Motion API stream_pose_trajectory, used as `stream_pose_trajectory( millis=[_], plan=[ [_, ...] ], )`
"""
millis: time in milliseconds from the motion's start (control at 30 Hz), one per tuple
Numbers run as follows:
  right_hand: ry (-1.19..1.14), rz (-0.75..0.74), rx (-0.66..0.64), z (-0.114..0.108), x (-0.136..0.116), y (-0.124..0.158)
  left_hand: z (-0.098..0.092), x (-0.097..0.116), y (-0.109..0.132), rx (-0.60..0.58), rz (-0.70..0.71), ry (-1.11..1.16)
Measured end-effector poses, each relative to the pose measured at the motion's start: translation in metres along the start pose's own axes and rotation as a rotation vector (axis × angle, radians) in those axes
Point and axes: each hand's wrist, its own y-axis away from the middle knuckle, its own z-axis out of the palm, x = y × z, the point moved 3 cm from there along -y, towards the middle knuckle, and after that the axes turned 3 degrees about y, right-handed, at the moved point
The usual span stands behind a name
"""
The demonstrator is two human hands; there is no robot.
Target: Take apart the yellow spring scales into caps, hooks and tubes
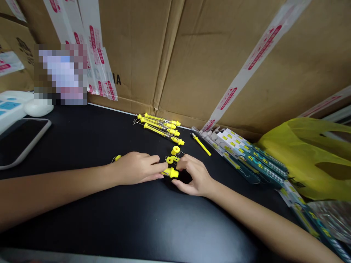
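My left hand (138, 168) is closed around a yellow spring scale (170, 172) that lies across the dark table. The scale's capped end sticks out past my fingertips, and a hook with a bit of yellow shows at the wrist side. Close to that cap, my right hand (195, 176) is curved with thumb and fingers apart. Just behind the held scale are a small yellow cap (175, 150) and a yellow ring-ended piece (170, 159) with thin wire, partly hidden by my right fingers. Farther back, several yellow spring scales (161, 128) lie side by side with their hooks to the left.
A separate yellow rod-like piece (201, 144) lies right of the scales. Printed boxes (246, 155) are stacked at the right, beside a yellow plastic bag (307, 157). Large cardboard boxes (219, 54) wall off the back. A phone (24, 140) and white power strip (13, 106) sit left.
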Motion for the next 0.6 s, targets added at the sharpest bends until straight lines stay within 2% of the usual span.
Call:
stream_pose_trajectory(
  millis=[133, 300, 600],
  plan=[
    [0.080, 0.049, -0.050, -0.0007, 0.0004, -0.0013, -0.0002, 0.0001, -0.0004, -0.001, -0.002, 0.004],
    [0.108, 0.002, -0.106, 0.0012, 0.0004, -0.0003, -0.0006, 0.0002, -0.0002, 0.022, 0.002, 0.019],
    [0.030, -0.024, -0.063, 0.0022, 0.0032, 0.0027, -0.0008, -0.0002, 0.0006, 0.006, -0.008, 0.015]
  ],
)
